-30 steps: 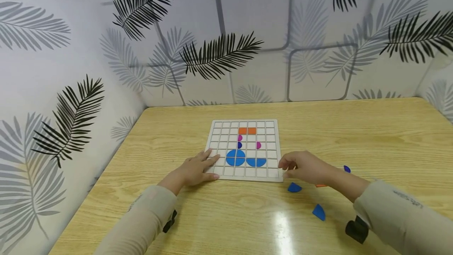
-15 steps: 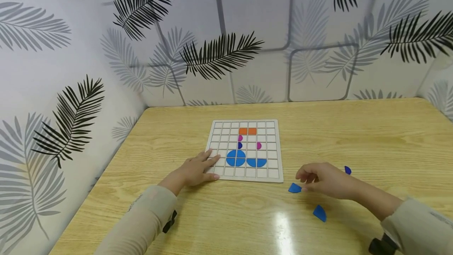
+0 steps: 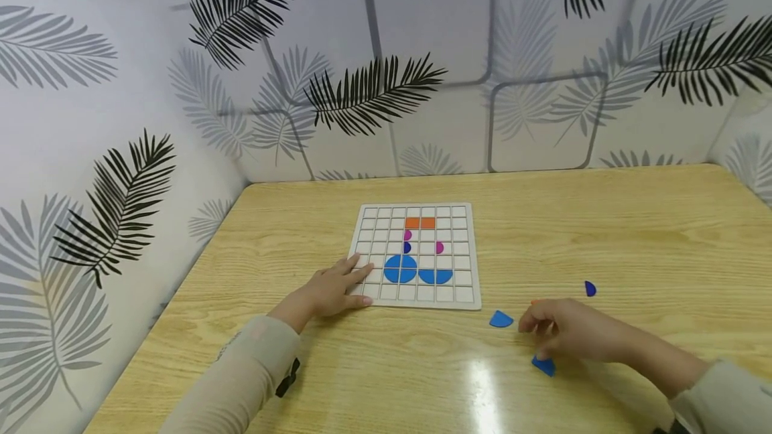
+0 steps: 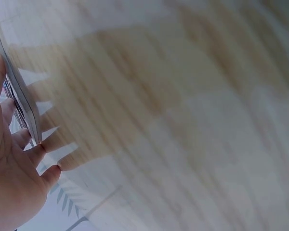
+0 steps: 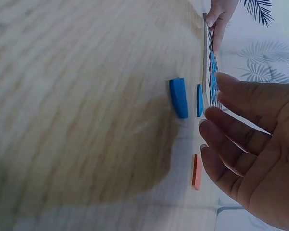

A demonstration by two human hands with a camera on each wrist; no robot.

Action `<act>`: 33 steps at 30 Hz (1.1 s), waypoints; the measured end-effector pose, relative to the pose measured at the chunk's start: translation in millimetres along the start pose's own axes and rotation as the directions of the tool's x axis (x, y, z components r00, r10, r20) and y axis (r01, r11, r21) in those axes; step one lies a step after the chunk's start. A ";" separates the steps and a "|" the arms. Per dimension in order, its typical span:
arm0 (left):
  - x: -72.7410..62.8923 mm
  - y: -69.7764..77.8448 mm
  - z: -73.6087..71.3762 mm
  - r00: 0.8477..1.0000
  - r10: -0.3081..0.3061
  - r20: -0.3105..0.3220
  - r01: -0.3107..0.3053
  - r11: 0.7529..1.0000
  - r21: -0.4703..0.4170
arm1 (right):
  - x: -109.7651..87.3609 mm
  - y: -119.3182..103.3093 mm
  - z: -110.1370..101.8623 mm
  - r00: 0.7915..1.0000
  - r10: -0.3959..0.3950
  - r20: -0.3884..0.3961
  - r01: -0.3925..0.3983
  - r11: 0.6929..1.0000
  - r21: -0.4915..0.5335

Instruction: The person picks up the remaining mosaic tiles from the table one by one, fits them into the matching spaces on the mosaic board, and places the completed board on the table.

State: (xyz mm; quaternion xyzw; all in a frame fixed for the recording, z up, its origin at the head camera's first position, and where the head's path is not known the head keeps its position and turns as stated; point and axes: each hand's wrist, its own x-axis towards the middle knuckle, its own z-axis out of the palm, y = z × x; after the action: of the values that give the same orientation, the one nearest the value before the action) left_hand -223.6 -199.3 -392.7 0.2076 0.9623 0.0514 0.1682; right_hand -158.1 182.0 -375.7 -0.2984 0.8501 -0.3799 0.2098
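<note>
A white grid board (image 3: 373, 290) lies on the table. On it are an orange pair of squares (image 3: 420, 223), a blue circle (image 3: 401, 268) of quarter pieces, a blue half circle (image 3: 435, 276) and small magenta and indigo half circles. My left hand (image 3: 328, 292) rests spread on the board's left edge, fingertips on its corner. My right hand (image 3: 569, 330) hovers with loosely bent fingers and holds nothing. Its thumb overlaps the nearer blue quarter-circle piece (image 3: 545, 368) in the head view; the right wrist view shows that blue piece (image 5: 178, 98) apart from the fingers.
Another blue quarter piece (image 3: 501, 319) lies between the board and my right hand. An orange piece (image 5: 196, 172) is mostly hidden behind that hand in the head view. Beyond it lies an indigo half circle (image 3: 590, 288). A patterned wall (image 3: 446, 126) borders the table's far edge.
My right hand has moved from the board's right edge to the right and nearer, now over the nearer blue quarter piece. My left hand and the pieces on the board have stayed put.
</note>
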 end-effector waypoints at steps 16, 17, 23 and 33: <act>-1.8 2.0 -2.8 1.000 0.018 -0.010 -0.018 1.000 0.005 | -4.6 10.5 9.9 0.993 -0.107 0.048 0.114 0.978 -0.175; -1.9 2.1 -2.8 1.000 0.018 -0.009 -0.018 1.000 0.006 | -4.6 11.1 10.2 0.993 -0.111 0.048 0.118 0.977 -0.180; -1.7 3.1 -3.9 1.000 0.024 -0.012 -0.024 1.000 0.000 | -5.6 12.9 10.7 0.992 -0.119 0.034 0.124 0.973 -0.195; -0.3 2.8 -2.0 1.000 0.016 -0.010 -0.016 1.000 0.005 | -10.1 11.7 13.2 0.997 -0.078 0.013 0.079 0.975 -0.205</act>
State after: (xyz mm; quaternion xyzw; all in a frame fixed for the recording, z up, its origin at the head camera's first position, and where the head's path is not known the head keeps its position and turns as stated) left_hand -223.0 -197.0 -390.3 0.2154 0.9615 0.0513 0.1627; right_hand -147.1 188.1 -391.6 -0.3528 0.8718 -0.2973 0.1647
